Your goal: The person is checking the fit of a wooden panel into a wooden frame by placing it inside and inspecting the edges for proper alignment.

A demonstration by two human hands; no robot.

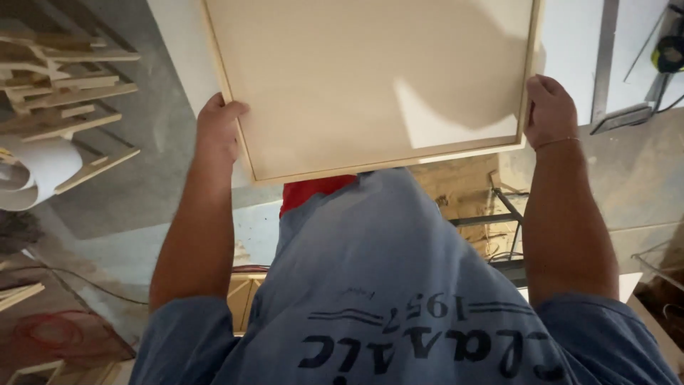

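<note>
Both hands, left hand (217,128) and right hand (550,110), clamp closed grips on opposite side edges of a pale square wood-framed panel (370,78).

Grey floor (164,164) with wooden strips (68,100)

panel (370,78) between both hands | left hand (217,128) on its left edge | right hand (550,110) on its right edge | wood strips (68,93) far left, paper roll (39,167) below them
</note>
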